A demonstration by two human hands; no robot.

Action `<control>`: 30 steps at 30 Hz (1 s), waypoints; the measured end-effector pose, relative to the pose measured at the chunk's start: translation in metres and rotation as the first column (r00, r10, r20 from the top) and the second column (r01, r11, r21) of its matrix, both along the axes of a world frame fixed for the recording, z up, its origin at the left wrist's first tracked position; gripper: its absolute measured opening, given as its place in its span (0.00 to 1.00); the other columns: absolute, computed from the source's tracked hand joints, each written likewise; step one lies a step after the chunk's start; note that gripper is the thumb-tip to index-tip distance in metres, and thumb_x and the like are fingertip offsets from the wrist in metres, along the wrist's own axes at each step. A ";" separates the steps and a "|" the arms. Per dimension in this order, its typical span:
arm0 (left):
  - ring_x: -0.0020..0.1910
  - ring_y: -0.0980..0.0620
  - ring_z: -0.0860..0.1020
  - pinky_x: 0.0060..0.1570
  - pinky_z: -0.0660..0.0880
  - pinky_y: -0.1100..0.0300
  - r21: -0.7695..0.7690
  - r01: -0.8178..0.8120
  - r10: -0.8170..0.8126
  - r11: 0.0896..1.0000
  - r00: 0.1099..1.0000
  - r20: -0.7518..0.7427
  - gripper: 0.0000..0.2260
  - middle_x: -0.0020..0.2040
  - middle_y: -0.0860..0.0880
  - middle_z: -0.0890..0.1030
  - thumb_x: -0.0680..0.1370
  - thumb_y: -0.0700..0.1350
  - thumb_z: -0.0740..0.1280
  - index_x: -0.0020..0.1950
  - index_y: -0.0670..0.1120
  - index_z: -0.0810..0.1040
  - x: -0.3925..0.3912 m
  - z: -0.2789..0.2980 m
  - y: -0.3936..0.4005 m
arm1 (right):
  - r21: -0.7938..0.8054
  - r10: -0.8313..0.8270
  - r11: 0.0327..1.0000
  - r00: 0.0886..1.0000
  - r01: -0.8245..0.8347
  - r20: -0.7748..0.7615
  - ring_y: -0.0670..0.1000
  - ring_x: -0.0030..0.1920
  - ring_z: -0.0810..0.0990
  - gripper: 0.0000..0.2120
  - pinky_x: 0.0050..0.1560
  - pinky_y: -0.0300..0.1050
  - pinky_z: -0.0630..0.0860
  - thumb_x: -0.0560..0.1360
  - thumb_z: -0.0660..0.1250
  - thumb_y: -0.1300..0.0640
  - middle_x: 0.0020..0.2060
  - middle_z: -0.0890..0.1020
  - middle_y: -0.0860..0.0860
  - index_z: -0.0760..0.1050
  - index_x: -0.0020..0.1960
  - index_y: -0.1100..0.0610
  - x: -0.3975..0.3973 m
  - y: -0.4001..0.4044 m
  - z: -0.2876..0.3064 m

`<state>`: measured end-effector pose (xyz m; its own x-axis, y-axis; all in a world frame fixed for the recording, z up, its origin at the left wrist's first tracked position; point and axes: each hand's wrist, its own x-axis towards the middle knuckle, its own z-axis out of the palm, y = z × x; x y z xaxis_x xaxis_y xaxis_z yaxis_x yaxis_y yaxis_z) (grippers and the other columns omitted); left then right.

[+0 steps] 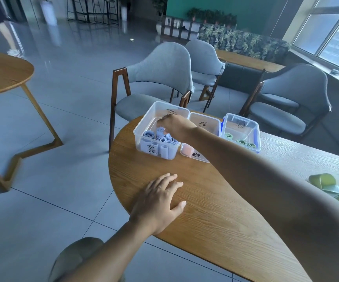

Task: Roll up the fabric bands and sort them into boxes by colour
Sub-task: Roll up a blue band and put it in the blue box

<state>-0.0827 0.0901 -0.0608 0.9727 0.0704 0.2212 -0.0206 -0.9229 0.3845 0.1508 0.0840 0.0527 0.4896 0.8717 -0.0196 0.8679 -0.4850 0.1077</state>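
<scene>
Head view: three boxes (156,147), left hand (160,202) flat, right hand (175,126) grip on blue roll (160,131).

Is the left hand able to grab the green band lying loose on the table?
Probably not easily: the left hand lies flat at the table's near edge, and the outstretched right arm crosses between it and the green band.

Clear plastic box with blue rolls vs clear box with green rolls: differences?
The clear plastic box with blue rolls, at the row's left end, is crowded; the clear box with green rolls, at the right end, holds only a few. The right hand reaches into the blue one; nothing touches the green one. Both are transparent with handwritten labels.
</scene>
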 end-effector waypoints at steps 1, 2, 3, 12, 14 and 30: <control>0.78 0.58 0.54 0.78 0.54 0.55 -0.003 0.001 -0.001 1.000 1.000 0.001 0.25 0.78 0.58 0.61 0.79 0.64 0.55 0.75 0.59 0.65 0.000 0.000 0.000 | -0.001 -0.011 1.000 1.000 0.011 -0.027 0.57 0.56 0.82 0.25 0.56 0.50 0.79 0.71 0.63 0.74 0.59 0.82 0.53 0.76 0.64 0.55 0.000 0.001 0.000; 0.78 0.58 0.54 0.78 0.54 0.55 -0.002 0.002 -0.002 1.000 1.000 0.001 0.25 0.78 0.58 0.61 0.79 0.64 0.55 0.75 0.59 0.65 -0.001 0.001 0.000 | 0.002 -0.019 1.000 0.999 0.019 -0.048 0.56 0.56 0.82 0.24 0.55 0.50 0.79 0.72 0.63 0.73 0.58 0.82 0.53 0.77 0.63 0.55 0.001 0.001 0.000; 0.78 0.58 0.54 0.78 0.54 0.54 0.000 0.003 -0.003 1.000 1.000 0.000 0.25 0.79 0.58 0.61 0.79 0.64 0.55 0.75 0.59 0.65 -0.001 0.001 0.000 | 0.007 -0.027 1.000 0.997 0.027 -0.071 0.56 0.56 0.82 0.23 0.55 0.49 0.78 0.73 0.64 0.73 0.57 0.83 0.53 0.77 0.63 0.55 0.001 0.002 0.000; 0.78 0.59 0.53 0.78 0.53 0.54 0.006 -0.001 0.001 1.000 1.000 -0.007 0.24 0.79 0.58 0.60 0.79 0.64 0.55 0.75 0.59 0.65 -0.001 0.000 0.000 | -0.044 0.001 0.999 0.997 -0.004 -0.073 0.53 0.59 0.80 0.25 0.56 0.43 0.75 0.75 0.68 0.70 0.62 0.80 0.51 0.75 0.69 0.53 0.000 0.008 0.006; 0.78 0.59 0.53 0.78 0.53 0.55 0.008 -0.003 0.003 1.000 1.000 -0.005 0.25 0.79 0.58 0.60 0.79 0.64 0.55 0.74 0.60 0.64 -0.001 0.000 0.000 | -0.025 -0.012 1.000 0.996 0.009 -0.091 0.53 0.58 0.80 0.24 0.56 0.44 0.76 0.75 0.67 0.70 0.62 0.81 0.51 0.76 0.68 0.53 0.000 0.008 0.007; 0.79 0.59 0.53 0.78 0.53 0.54 -0.005 0.000 0.000 1.000 1.000 -0.011 0.24 0.79 0.58 0.60 0.79 0.64 0.54 0.75 0.60 0.64 -0.001 0.002 0.000 | -0.015 -0.051 0.999 0.978 0.049 -0.202 0.54 0.56 0.80 0.20 0.53 0.45 0.77 0.77 0.62 0.71 0.60 0.81 0.53 0.77 0.64 0.54 0.004 0.010 0.013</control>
